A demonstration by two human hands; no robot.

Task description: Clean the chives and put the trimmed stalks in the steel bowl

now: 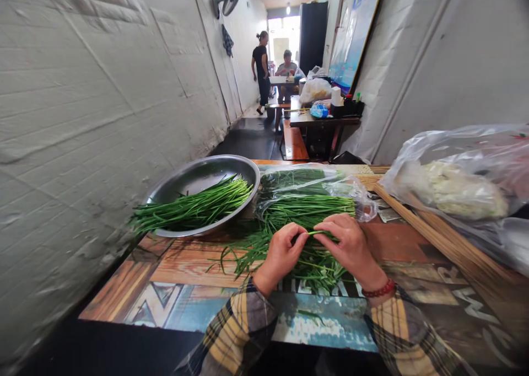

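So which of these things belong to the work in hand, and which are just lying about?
In use: left hand, right hand, both pinching one green stalk; loose pile of stalks beneath them; open bag of stalks; metal basin holding stalks.
Lying about: bundle of wooden skewers; plastic bag of pale vegetables; far table with bags.

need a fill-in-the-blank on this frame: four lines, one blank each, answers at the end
1. The left hand and right hand pinch one thin stalk whose colour is ____.
2. The metal bowl stands on the ____ side of the hands.
3. The bracelet on the right wrist is ____.
4. Behind the hands, a bunch of greens lies in a clear ____ bag.

Missing words: green; left; red; plastic
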